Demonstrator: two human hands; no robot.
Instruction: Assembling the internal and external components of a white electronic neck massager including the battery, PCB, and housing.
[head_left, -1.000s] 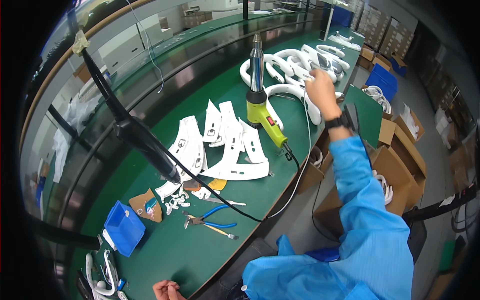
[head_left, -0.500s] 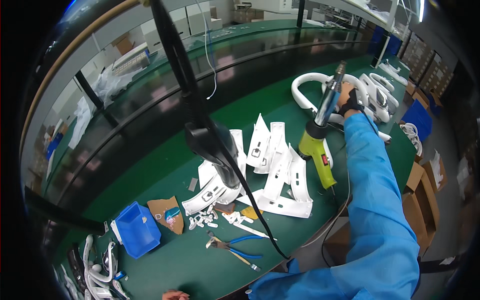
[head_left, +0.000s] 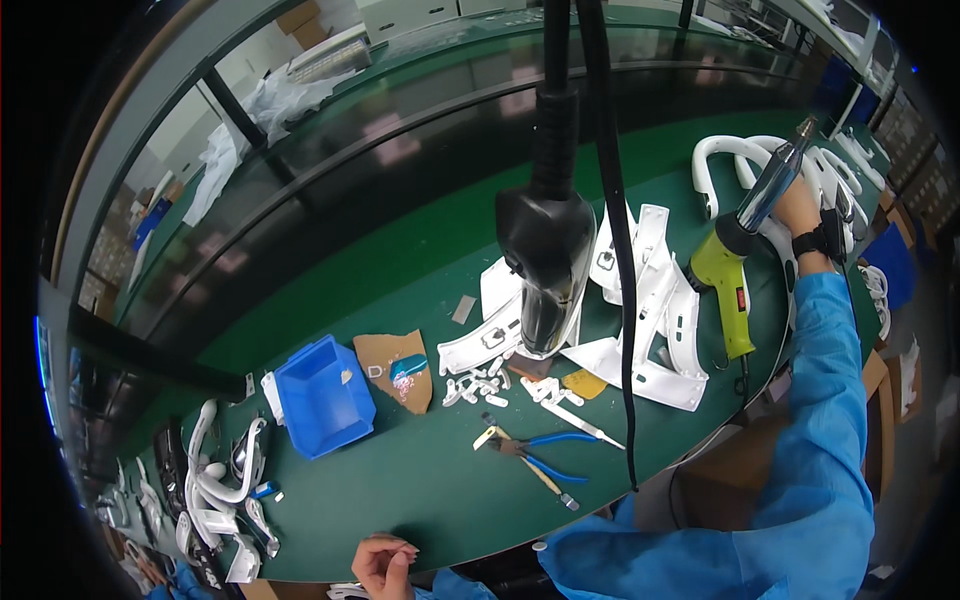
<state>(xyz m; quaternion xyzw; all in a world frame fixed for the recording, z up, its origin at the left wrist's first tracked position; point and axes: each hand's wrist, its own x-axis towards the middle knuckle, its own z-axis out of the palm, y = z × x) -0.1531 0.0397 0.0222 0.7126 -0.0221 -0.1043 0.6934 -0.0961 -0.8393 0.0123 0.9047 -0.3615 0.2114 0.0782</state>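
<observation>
My right hand [head_left: 797, 208] reaches to the far right among white curved tubular parts [head_left: 708, 168]. Its fingers are partly hidden behind the metal nozzle of a yellow-green heat gun [head_left: 735, 285], so what it grips does not show. A black band circles that wrist. Near the front edge of the green table [head_left: 420, 500], my left hand [head_left: 383, 566] is raised with fingers curled toward the thumb and nothing visible in it. Blue-handled pliers [head_left: 545, 452] lie ahead of it to the right, across a wooden-handled brush-like tool [head_left: 550, 484].
A black tool with a shiny barrel [head_left: 545, 250] hangs over white curved panels [head_left: 665, 310]. Small white pieces [head_left: 477, 383] lie in front. Left of them are torn cardboard [head_left: 385, 350] and a blue bin [head_left: 325, 400]. White and black parts [head_left: 215, 480] crowd the left end.
The view has shifted, so the table's contents sit further right in it. My left hand has come further into view at the front edge. My right hand stays among the white curved parts.
</observation>
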